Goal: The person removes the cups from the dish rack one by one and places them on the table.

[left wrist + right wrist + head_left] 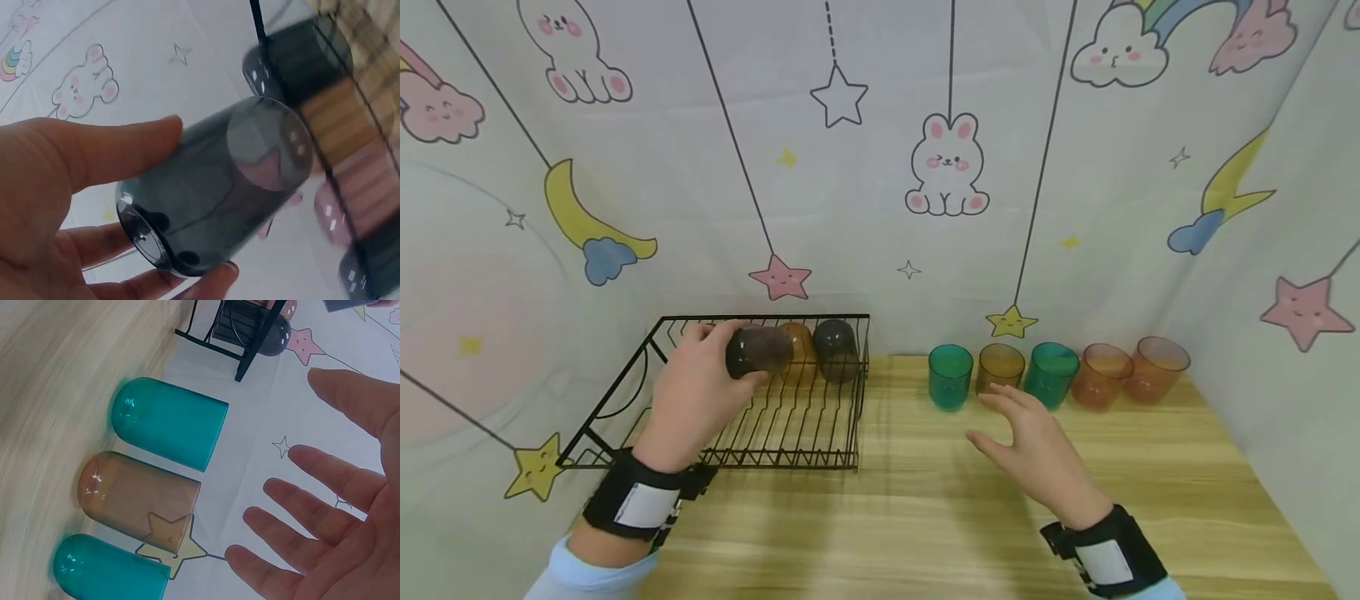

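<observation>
Woodgrain tabletop, cartoon backdrop, left hand holding cup

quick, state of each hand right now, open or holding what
Left hand: holding a dark grey see-through cup.
Right hand: open, holding nothing.

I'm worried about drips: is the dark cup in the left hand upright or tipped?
Tipped. In the head view, the left hand grips the dark cup so its length runs sideways across the picture.
</observation>
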Demonstrator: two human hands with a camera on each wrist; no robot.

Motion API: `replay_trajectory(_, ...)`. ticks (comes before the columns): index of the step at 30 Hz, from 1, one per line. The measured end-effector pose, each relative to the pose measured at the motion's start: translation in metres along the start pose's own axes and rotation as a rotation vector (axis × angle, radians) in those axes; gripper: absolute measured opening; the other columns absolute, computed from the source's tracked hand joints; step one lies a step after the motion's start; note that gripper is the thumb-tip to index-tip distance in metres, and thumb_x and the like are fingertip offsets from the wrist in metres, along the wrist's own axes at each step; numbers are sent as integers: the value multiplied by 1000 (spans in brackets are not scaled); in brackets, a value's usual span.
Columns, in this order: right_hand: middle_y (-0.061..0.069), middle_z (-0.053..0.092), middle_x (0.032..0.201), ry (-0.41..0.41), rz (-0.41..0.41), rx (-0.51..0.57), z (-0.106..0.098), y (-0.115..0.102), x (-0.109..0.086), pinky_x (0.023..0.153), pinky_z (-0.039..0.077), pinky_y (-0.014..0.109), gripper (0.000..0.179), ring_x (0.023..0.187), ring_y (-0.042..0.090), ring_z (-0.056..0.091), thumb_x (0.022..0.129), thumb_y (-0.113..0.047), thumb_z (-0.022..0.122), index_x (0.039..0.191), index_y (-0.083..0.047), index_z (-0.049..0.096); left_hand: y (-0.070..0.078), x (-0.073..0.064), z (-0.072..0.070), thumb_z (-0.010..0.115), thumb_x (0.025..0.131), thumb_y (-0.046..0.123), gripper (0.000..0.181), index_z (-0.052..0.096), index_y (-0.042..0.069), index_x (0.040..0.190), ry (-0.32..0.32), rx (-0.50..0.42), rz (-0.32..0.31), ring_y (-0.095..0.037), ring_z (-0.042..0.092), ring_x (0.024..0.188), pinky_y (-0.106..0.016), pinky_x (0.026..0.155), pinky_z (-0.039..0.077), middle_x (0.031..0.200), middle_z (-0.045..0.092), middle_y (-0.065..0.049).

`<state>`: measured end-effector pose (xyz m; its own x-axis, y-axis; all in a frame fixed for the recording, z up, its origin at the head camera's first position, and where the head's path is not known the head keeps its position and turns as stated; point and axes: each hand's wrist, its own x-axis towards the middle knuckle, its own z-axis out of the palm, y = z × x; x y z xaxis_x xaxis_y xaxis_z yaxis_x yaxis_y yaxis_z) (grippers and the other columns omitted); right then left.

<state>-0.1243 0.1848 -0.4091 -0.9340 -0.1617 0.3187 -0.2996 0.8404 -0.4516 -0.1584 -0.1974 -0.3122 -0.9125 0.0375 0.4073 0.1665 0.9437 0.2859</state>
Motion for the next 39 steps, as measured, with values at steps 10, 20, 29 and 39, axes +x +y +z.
replay_trajectory(10, 8, 53, 135, 34, 3, 46, 3, -3, 1, 99, 44, 50, 50, 126, 28, 48, 81, -42, 70, 123, -15, 61, 25, -7, 32, 82, 66, 45, 76, 52, 17, 130, -140, -403, -52, -22, 64, 87, -31, 64, 53, 111, 61, -7)
replay_trajectory(20, 4, 57, 131, 6, 58, 158, 6, -7, 1, 97, 46, 47, 58, 122, 23, 52, 83, -48, 66, 130, -17, 54, 60, -12, 59, 81, 69, 39, 74, 42, 23, 130, -329, -758, -162, -21, 60, 100, -31, 76, 50, 115, 54, -4)
replay_trajectory(29, 0, 56, 133, -6, 123, 276, 4, -15, 7, 94, 48, 49, 61, 122, 22, 53, 83, -60, 58, 132, -25, 51, 84, -21, 81, 77, 73, 33, 65, 49, 17, 129, -500, -990, -238, -23, 57, 100, -34, 79, 53, 116, 56, -8)
replay_trajectory(39, 1, 61, 125, -77, 147, 427, 4, -24, 16, 90, 50, 48, 60, 113, 23, 59, 91, -62, 41, 130, -18, 54, 104, -26, 90, 78, 73, 38, 64, 51, 20, 129, -544, -1043, -156, -20, 59, 103, -35, 84, 50, 118, 57, -3)
